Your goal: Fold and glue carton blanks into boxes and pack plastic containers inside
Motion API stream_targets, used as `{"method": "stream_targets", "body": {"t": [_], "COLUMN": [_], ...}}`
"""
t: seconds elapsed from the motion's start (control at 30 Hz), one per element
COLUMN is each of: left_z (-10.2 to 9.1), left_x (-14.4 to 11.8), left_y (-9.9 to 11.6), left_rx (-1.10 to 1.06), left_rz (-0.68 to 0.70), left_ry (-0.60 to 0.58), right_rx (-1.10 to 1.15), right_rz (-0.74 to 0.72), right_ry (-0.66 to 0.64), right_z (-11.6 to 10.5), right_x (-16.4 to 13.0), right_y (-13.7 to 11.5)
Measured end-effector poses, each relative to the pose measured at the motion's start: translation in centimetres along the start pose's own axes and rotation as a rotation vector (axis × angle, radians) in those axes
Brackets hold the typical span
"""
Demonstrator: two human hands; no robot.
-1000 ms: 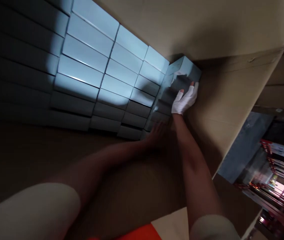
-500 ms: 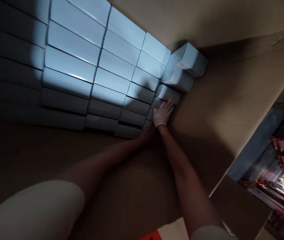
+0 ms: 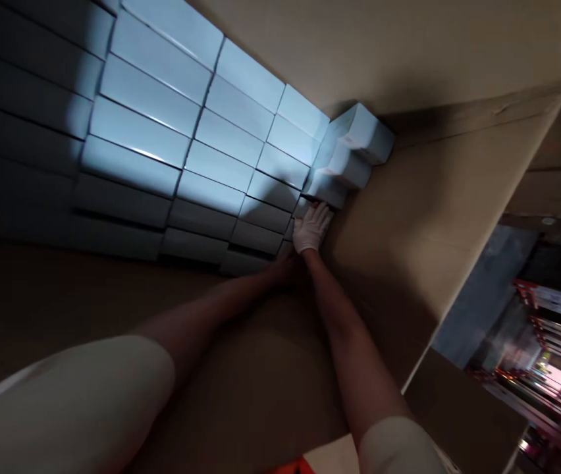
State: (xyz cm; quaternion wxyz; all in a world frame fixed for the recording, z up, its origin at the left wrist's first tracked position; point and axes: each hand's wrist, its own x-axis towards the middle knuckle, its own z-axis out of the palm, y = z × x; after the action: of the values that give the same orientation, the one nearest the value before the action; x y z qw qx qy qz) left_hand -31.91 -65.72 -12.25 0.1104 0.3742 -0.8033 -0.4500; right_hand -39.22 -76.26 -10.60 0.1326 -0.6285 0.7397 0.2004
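Note:
My right hand (image 3: 311,229), in a white glove, lies with its fingers stretched out against a small white box in the end column. Part of that box is hidden under the hand. Just below and to the left, my left hand (image 3: 286,266) is in deep shadow close to the lowest boxes, and its fingers cannot be made out. Above my right hand, a white box (image 3: 332,187) sticks out of the column, with another white box (image 3: 351,166) and a farther one (image 3: 369,133) beyond it. Rows of closely packed white boxes (image 3: 234,166) fill the left side.
A large cardboard carton surrounds the boxes, with one wall (image 3: 423,217) on the right and another wall (image 3: 384,52) at the top. Beyond the carton's edge lie a grey floor (image 3: 482,296) and blurred red racks (image 3: 552,329). An orange-and-pale piece (image 3: 332,454) shows at the bottom.
My right hand has moved slightly down the end column, and the box it was touching now sits uncovered above it. My left hand stays low beside it. The whole view has shifted a little.

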Motion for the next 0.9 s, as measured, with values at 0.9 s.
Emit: {"method": "stream_targets", "body": {"t": [0.9], "left_z": [-3.8], "left_x": [2.3], "left_y": [0.2], "left_rx": [0.352], "left_rz": [0.073], "left_ry": [-0.141], "right_rx": [0.25], "right_rz": [-0.053], "right_ry": [0.36], "right_z": [-15.4], "right_x": [8.3], "right_y": [4.0]}}
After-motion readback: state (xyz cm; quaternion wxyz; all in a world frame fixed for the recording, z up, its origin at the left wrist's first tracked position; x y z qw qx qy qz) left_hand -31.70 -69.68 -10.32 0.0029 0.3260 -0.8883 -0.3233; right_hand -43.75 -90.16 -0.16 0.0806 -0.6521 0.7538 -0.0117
